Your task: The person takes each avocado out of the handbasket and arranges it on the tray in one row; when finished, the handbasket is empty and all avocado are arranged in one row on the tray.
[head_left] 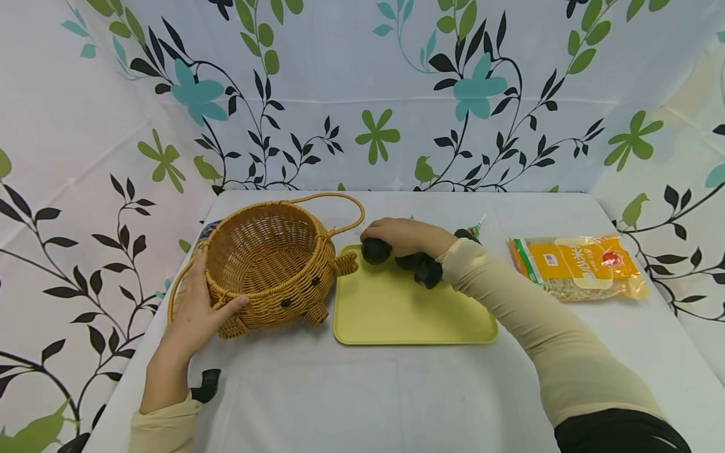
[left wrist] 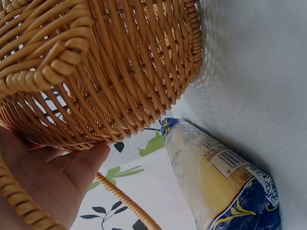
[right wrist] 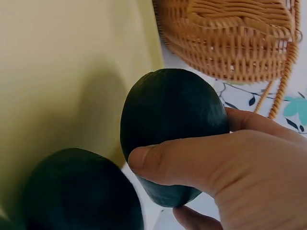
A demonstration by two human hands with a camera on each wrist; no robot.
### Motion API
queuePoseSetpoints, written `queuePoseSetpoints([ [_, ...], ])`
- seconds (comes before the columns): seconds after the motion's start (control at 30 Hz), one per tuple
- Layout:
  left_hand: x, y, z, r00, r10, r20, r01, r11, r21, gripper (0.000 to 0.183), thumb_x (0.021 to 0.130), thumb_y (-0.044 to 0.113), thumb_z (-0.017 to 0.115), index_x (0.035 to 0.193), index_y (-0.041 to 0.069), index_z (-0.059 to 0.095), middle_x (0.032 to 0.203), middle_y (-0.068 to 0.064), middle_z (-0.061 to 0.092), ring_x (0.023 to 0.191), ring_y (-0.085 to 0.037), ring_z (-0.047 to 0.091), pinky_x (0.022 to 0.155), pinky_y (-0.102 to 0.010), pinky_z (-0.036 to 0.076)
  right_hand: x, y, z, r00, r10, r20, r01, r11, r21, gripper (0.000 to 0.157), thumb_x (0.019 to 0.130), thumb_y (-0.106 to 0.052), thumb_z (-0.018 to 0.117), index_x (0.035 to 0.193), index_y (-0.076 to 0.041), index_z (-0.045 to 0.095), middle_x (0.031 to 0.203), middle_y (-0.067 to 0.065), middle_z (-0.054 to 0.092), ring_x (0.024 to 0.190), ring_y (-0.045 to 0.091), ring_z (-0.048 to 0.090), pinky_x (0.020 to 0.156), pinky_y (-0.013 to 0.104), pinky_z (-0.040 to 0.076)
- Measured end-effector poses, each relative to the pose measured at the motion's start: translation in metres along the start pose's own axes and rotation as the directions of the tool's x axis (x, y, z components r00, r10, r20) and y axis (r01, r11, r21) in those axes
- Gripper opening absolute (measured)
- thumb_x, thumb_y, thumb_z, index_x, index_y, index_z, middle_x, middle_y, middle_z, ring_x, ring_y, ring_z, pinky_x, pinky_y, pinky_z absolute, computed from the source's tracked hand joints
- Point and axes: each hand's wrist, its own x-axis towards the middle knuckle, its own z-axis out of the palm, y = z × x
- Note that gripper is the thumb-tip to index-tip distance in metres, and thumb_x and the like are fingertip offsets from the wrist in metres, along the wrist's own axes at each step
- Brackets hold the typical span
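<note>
My left hand [head_left: 195, 308] holds the wicker basket [head_left: 272, 251] by its left side, thumb at the front below the rim. In the left wrist view its fingers press the basket's woven outside. Over the back left of the yellow tray [head_left: 413, 314], my right hand [head_left: 404, 234] grips a dark green egg-shaped fruit [right wrist: 175, 110], perhaps an avocado, between thumb and fingers. A second dark green fruit [right wrist: 84, 191] lies beside it on the tray, partly hidden by the right hand in the head view.
An orange-and-yellow food bag [head_left: 583, 267] lies right of the tray. Behind the right wrist shows a small red and green item [head_left: 474, 230]. A blue-ended clear packet [left wrist: 216, 177] lies beside the basket. The basket's loop handle [head_left: 354, 204] reaches toward the tray.
</note>
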Motion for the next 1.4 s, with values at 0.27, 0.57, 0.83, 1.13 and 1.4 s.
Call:
queuePoseSetpoints([
  [0.27, 0.000, -0.002, -0.001, 1.000, -0.005, 0.003, 0.005, 1.000, -0.012, 0.108, 0.084, 0.043, 0.067, 0.150, 0.026, -0.016, 0.159, -0.004, -0.018, 0.144, -0.047, -0.001, 0.102, -0.075, 0.016, 0.001, 0.003, 0.016, 1.000, 0.002, -0.004, -0.002, 0.998, -0.067, 0.055, 0.087, 0.001, 0.060, 0.137, -0.016, 0.047, 0.140, 0.009, 0.048, 0.132, 0.027, 0.044, 0.109, 0.043, 0.039],
  [0.57, 0.001, 0.000, 0.000, 1.000, 0.000, -0.002, 0.000, 1.000, -0.008, 0.108, 0.083, 0.044, 0.067, 0.151, 0.024, -0.014, 0.159, -0.005, -0.017, 0.144, -0.046, -0.001, 0.103, -0.074, 0.015, -0.008, 0.012, 0.034, 0.998, -0.019, -0.065, 0.012, 0.994, -0.112, 0.065, 0.088, -0.018, 0.065, 0.145, -0.022, 0.037, 0.151, 0.012, 0.035, 0.137, 0.030, 0.038, 0.108, 0.046, 0.039],
  [0.83, 0.001, -0.003, 0.001, 1.000, 0.008, -0.009, -0.008, 1.000, -0.016, 0.107, 0.084, 0.043, 0.067, 0.151, 0.024, -0.015, 0.159, -0.006, -0.017, 0.144, -0.046, -0.002, 0.103, -0.075, 0.015, -0.011, 0.016, 0.047, 0.989, -0.002, -0.150, -0.003, 0.999, -0.036, 0.068, 0.083, -0.049, 0.066, 0.141, -0.022, 0.044, 0.149, 0.015, 0.038, 0.134, 0.033, 0.041, 0.106, 0.050, 0.040],
  [1.13, 0.001, -0.004, 0.003, 1.000, 0.003, -0.003, -0.003, 1.000, -0.027, 0.107, 0.084, 0.042, 0.067, 0.151, 0.026, -0.015, 0.159, -0.004, -0.017, 0.144, -0.047, 0.000, 0.102, -0.075, 0.016, -0.013, 0.019, 0.048, 0.991, -0.008, -0.130, 0.004, 1.000, -0.029, 0.060, 0.087, -0.042, 0.065, 0.140, -0.022, 0.045, 0.149, 0.011, 0.038, 0.137, 0.030, 0.038, 0.108, 0.049, 0.038],
  [1.4, 0.001, -0.003, 0.002, 1.000, 0.011, -0.012, -0.011, 1.000, -0.011, 0.107, 0.084, 0.043, 0.067, 0.151, 0.023, -0.014, 0.159, -0.006, -0.016, 0.144, -0.047, 0.000, 0.102, -0.075, 0.016, -0.015, 0.023, 0.045, 0.993, -0.003, -0.116, 0.000, 1.000, -0.024, 0.060, 0.087, -0.040, 0.065, 0.141, -0.026, 0.044, 0.150, 0.011, 0.037, 0.137, 0.030, 0.038, 0.108, 0.048, 0.037],
])
